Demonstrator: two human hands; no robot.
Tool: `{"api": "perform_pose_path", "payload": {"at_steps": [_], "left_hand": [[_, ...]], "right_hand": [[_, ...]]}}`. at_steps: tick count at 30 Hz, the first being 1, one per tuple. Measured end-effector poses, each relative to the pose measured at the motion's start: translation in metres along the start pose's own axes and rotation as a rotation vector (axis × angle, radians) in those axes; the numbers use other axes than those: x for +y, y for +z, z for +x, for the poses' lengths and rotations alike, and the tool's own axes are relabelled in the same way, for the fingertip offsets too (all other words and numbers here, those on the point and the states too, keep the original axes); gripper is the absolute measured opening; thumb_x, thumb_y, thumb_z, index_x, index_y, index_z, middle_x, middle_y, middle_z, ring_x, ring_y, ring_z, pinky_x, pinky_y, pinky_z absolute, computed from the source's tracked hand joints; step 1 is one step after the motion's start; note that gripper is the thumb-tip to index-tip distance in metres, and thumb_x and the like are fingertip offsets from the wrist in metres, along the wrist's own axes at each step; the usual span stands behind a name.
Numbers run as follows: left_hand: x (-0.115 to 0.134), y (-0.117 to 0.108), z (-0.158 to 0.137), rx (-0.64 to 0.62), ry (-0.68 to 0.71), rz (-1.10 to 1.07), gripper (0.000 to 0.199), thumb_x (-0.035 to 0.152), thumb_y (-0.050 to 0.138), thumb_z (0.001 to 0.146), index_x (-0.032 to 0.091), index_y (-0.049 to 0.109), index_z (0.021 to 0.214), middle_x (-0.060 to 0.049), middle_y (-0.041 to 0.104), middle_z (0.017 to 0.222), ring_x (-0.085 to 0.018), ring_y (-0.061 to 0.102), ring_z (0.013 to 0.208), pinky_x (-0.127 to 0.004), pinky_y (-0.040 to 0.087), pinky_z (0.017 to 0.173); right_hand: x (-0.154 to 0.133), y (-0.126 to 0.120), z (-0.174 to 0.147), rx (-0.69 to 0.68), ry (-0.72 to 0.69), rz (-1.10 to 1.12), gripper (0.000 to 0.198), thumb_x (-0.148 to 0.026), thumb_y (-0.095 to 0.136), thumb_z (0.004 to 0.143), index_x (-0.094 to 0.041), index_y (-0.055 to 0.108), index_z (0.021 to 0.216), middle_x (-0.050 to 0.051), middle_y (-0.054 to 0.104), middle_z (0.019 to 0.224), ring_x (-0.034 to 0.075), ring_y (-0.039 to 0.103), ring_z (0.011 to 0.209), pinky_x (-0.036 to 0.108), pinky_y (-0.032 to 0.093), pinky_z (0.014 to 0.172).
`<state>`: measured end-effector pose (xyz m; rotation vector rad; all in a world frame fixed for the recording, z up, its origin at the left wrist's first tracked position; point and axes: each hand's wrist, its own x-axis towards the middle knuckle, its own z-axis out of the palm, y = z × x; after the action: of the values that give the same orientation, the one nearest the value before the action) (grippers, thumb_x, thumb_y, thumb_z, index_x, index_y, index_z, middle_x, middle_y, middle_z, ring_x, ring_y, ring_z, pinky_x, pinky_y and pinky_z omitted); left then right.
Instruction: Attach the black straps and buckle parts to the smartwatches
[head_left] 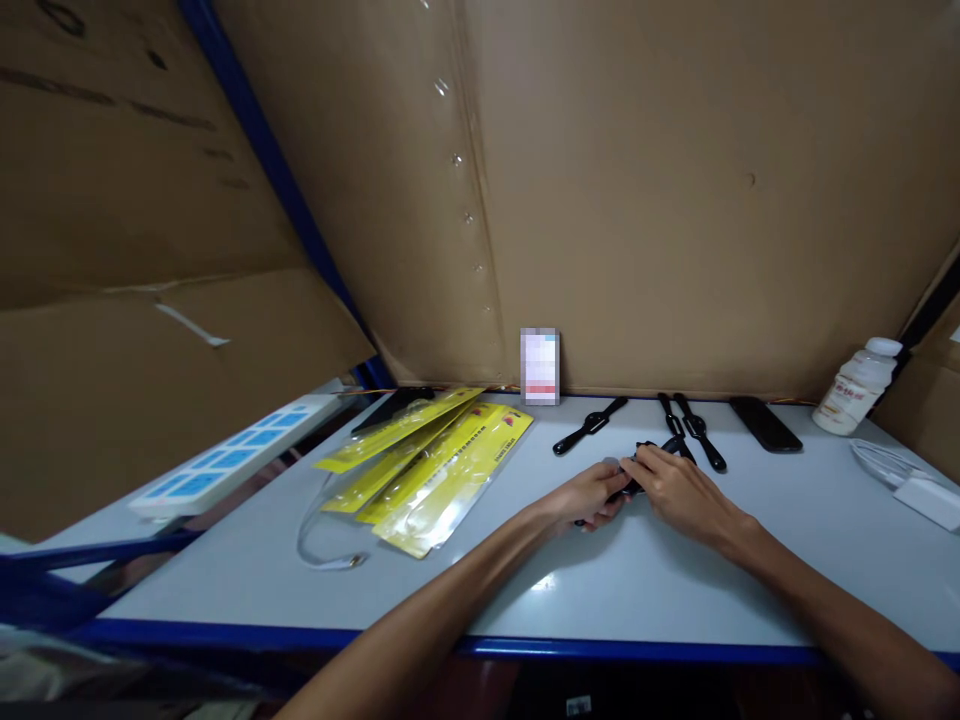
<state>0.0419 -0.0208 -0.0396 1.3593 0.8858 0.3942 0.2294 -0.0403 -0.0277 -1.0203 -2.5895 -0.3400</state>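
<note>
Above the middle-right of the table, my left hand (592, 494) and my right hand (671, 487) meet over a black watch strap (634, 488). Fingers of both hands are closed on it, and they hide much of its shape. A small greyish patch shows by the left fingertips; I cannot make out what it is. Just beyond the hands lie similar black watch straps: one alone (592, 427) on the left, and a strap (702, 434) on the right with another strap (670, 412) close beside it, partly behind my right hand.
Yellow blister packages (457, 470) overlap at the left, near a white cable (304, 530). A power strip (240, 450) runs along the left edge. A lit phone (540, 366) leans on the cardboard wall (637, 200). At right are a black slab (765, 424), a white bottle (856, 390) and a charger (928, 500).
</note>
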Motion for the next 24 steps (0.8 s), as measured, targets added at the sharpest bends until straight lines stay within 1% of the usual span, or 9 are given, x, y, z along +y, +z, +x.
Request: {"api": "perform_pose_path", "payload": {"at_steps": [8,10,12,15,17,19,24], "left_hand": [[0.003,0.000,-0.003,0.008,-0.028,-0.006,0.049,0.067,0.050,0.088,0.020,0.046,0.077,0.011,0.029,0.047,-0.005,0.021,0.038,-0.020,0.014,0.038],[0.003,0.000,-0.003,0.013,-0.029,-0.018,0.044,0.062,0.051,0.089,0.020,0.045,0.079,0.011,0.029,0.047,-0.005,0.021,0.038,-0.020,0.013,0.038],[0.004,0.000,-0.004,0.017,-0.031,-0.046,0.034,0.053,0.053,0.091,0.022,0.042,0.082,0.012,0.029,0.047,-0.005,0.020,0.037,-0.019,0.012,0.039],[0.005,0.000,-0.005,0.000,-0.011,-0.094,0.022,0.042,0.054,0.092,0.024,0.042,0.092,0.013,0.026,0.048,-0.005,0.018,0.037,-0.018,0.009,0.039],[0.006,-0.001,-0.006,-0.013,0.000,-0.101,0.020,0.039,0.055,0.092,0.023,0.044,0.097,0.013,0.027,0.049,-0.005,0.018,0.036,-0.017,0.009,0.040],[0.005,-0.002,-0.006,-0.023,0.012,-0.096,0.020,0.039,0.056,0.091,0.023,0.045,0.098,0.013,0.028,0.050,-0.005,0.019,0.036,-0.017,0.009,0.039],[0.002,-0.004,-0.004,-0.036,0.025,-0.094,0.022,0.037,0.058,0.089,0.022,0.046,0.101,0.012,0.030,0.053,-0.005,0.019,0.037,-0.018,0.010,0.038]], "right_hand": [[0.008,0.008,0.000,0.063,0.050,0.144,0.027,-0.002,0.044,0.093,-0.016,0.066,0.098,0.006,0.059,0.086,0.016,0.056,0.073,0.027,0.047,0.064],[0.008,0.010,-0.001,0.072,0.071,0.157,0.029,-0.001,0.043,0.092,-0.016,0.067,0.097,0.006,0.059,0.086,0.016,0.057,0.073,0.027,0.048,0.065],[0.006,0.013,-0.001,0.086,0.090,0.172,0.031,0.001,0.043,0.090,-0.016,0.068,0.098,0.007,0.061,0.088,0.017,0.059,0.075,0.028,0.049,0.067],[0.002,0.014,0.000,0.120,0.138,0.243,0.034,0.000,0.043,0.091,-0.016,0.069,0.105,0.007,0.062,0.089,0.017,0.060,0.075,0.028,0.050,0.068],[0.002,0.013,0.000,0.124,0.170,0.308,0.034,-0.002,0.045,0.092,-0.018,0.070,0.108,0.005,0.062,0.087,0.016,0.060,0.072,0.027,0.049,0.067],[0.003,0.011,0.001,0.115,0.192,0.347,0.032,-0.004,0.047,0.093,-0.019,0.071,0.108,0.004,0.062,0.085,0.015,0.059,0.070,0.026,0.049,0.067],[0.006,0.008,0.001,0.107,0.183,0.339,0.029,-0.006,0.048,0.094,-0.019,0.072,0.105,0.005,0.060,0.086,0.016,0.058,0.076,0.028,0.048,0.070]]}}
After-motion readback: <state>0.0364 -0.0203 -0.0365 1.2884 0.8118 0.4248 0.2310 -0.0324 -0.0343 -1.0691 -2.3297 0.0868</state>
